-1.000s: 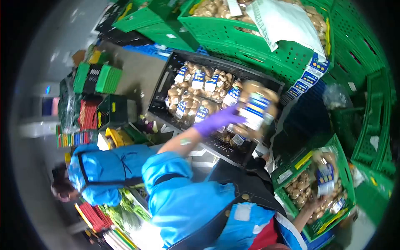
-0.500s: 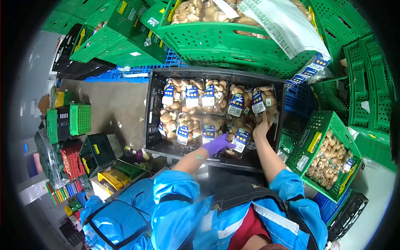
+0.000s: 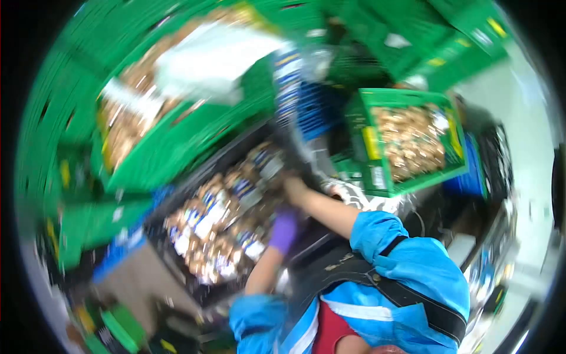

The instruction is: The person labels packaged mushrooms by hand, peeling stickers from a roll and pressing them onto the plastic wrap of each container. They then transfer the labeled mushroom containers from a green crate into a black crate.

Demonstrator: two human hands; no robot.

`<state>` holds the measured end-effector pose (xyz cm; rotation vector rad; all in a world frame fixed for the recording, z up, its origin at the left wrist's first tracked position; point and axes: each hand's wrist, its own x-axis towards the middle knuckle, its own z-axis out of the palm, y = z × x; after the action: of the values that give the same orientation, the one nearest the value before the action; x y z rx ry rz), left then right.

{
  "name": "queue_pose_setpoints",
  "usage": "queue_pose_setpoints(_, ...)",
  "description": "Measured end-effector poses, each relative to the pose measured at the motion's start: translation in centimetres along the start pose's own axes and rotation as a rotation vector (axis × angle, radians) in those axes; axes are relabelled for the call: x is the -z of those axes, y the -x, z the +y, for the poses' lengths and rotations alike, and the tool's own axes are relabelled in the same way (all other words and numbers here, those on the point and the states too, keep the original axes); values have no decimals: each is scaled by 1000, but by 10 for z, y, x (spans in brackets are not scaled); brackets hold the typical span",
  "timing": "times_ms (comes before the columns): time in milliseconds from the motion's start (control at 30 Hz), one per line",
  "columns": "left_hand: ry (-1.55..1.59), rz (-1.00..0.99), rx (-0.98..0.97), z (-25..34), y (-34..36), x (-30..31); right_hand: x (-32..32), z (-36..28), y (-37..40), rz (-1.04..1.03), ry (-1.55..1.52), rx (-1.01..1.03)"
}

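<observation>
Several clear packs of brown mushrooms point(image 3: 203, 218) with blue-and-white labels sit in rows in a black crate point(image 3: 162, 239), tilted in this view. My left hand point(image 3: 284, 231), in a purple glove, is at the crate's near right part, beside the packs. Just beyond it, my bare right hand point(image 3: 293, 187) reaches in at the right end, close to a labelled pack point(image 3: 268, 162). Motion smears the fingers of both hands, and I cannot tell whether either grips a pack.
A large green crate point(image 3: 194, 150) of mushrooms stands beyond the black crate, with a white sheet point(image 3: 215, 59) over it. A strip of blue labels point(image 3: 288, 88) hangs down from there. To the right is a smaller green crate point(image 3: 374, 141) of loose mushrooms.
My view has swung to the right, so the crates appear turned and shifted left, and the picture is blurred. Both hands remain at the right part of the black crate.
</observation>
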<state>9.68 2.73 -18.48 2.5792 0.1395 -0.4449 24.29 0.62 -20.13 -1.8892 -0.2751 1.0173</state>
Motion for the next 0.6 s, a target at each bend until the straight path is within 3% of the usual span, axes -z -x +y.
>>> queue_pose_setpoints(33, -132, 157, -84, 2, 12, 6, 12, -78, 47, 226, -530, -187)
queue_pose_setpoints(67, -296, 104, -30, -6, 20, 0, 44, -89, 61, -134, -449, -170)
queue_pose_setpoints(100, -298, 68, -74, -12, 29, 4, 66, -101, 86, -80, -516, -83)
queue_pose_setpoints(133, -295, 33, -98, -18, 34, 12, 105, -115, 102, -314, -522, 15)
queue_pose_setpoints(200, -292, -60, -83, -11, 24, 25, 194, -117, 125, -343, -405, 141)
queue_pose_setpoints(267, -279, -151, -31, 0, 18, 32, 290, -88, 131, 5, -262, 119)
queue_pose_setpoints(300, -242, -59, -61, 5, 17, 35, 337, -64, 131, 275, -199, 66)
queue_pose_setpoints(333, -208, 36, -89, 11, 15, 40, 390, -26, 125, 436, -220, 29)
queue_pose_setpoints(367, -215, 56, -110, 24, 13, 53, 460, 49, 99, 678, 18, -77)
queue_pose_setpoints(467, -13, 141, 5, 71, -1, 81, 593, 115, 85, 936, 578, -372)
queue_pose_setpoints(533, 425, 259, 207, 95, -13, 70, 639, 110, 73, 976, 763, -551)
queue_pose_setpoints(567, 479, 302, 328, 104, -17, 54, 662, 113, 56, 945, 792, -625)
queue_pose_setpoints(600, 278, 243, 415, 88, -4, 14, 683, 120, 36, 967, 891, -611)
